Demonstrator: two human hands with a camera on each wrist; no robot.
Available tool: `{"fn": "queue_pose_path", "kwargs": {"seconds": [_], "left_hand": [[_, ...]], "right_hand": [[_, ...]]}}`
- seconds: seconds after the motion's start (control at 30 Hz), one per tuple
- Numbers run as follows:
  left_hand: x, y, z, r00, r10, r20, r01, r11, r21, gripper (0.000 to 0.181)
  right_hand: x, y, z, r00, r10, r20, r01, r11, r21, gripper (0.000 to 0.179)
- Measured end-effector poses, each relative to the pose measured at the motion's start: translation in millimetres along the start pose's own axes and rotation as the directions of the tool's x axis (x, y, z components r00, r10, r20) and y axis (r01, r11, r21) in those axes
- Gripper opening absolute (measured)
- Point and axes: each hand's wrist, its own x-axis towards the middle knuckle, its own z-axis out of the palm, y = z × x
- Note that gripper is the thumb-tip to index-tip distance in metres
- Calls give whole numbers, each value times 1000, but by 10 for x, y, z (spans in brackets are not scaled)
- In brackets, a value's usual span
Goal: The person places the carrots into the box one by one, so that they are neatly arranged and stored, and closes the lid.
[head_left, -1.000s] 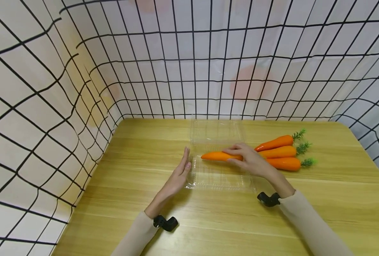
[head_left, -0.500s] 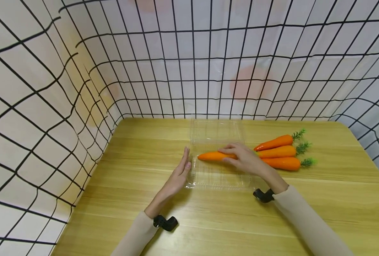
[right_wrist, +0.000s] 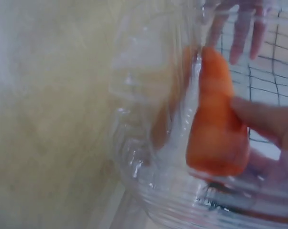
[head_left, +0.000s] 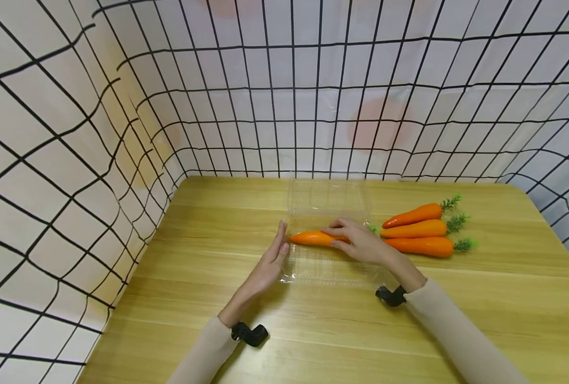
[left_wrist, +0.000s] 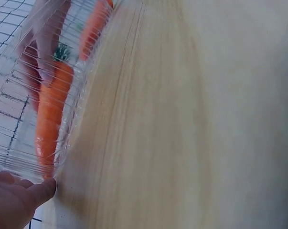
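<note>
Clear box (head_left: 332, 280): on the bench (head_left: 313, 336), lid (head_left: 327, 196) laid back behind it.
Right hand (head_left: 358, 241): I see it pinching a carrot (head_left: 310, 238) in the box.
Left hand (head_left: 267, 266): fingers straight, touching the box's left side.
Other carrots (head_left: 416, 229): three, just right of the box.

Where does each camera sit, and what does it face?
Head: on the person's head, facing forward and down at table and clear container; left hand, right hand and sleeves show.
Left wrist: on that wrist, facing table and container; left hand low left, right fingers seen through it.
Right wrist: on that wrist, facing the held carrot; right hand at right, left fingers at top.
Wrist views share the held carrot and container.
</note>
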Motion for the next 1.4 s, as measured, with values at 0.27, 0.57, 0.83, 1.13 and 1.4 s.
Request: {"fn": "queue_pose_path", "kwargs": {"seconds": [0.27, 0.57, 0.83, 1.13, 1.4], "left_hand": [[6, 11, -1, 1000, 5, -3, -5, 1000, 11, 62], [-1, 4, 5, 1000, -2, -2, 2, 1000, 6, 62], [-7, 6, 8, 1000, -6, 6, 6, 1000, 3, 62], [-12, 5, 10, 1000, -15, 9, 15, 1000, 8, 63], [-7, -2, 12, 1000, -12, 0, 12, 1000, 5, 62]], "right_hand": [[-11, -1, 25, 999, 46, -22, -46, 999, -14, 42], [-29, -5, 76, 998, 27, -53, -29, 999, -38, 40], [-34, 8, 107, 996, 9, -86, -15, 998, -66, 38], [-44, -2, 118, 990, -24, -137, 6, 991, -133, 37], [-26, -14, 120, 985, -47, -164, 19, 986, -166, 35]]}}
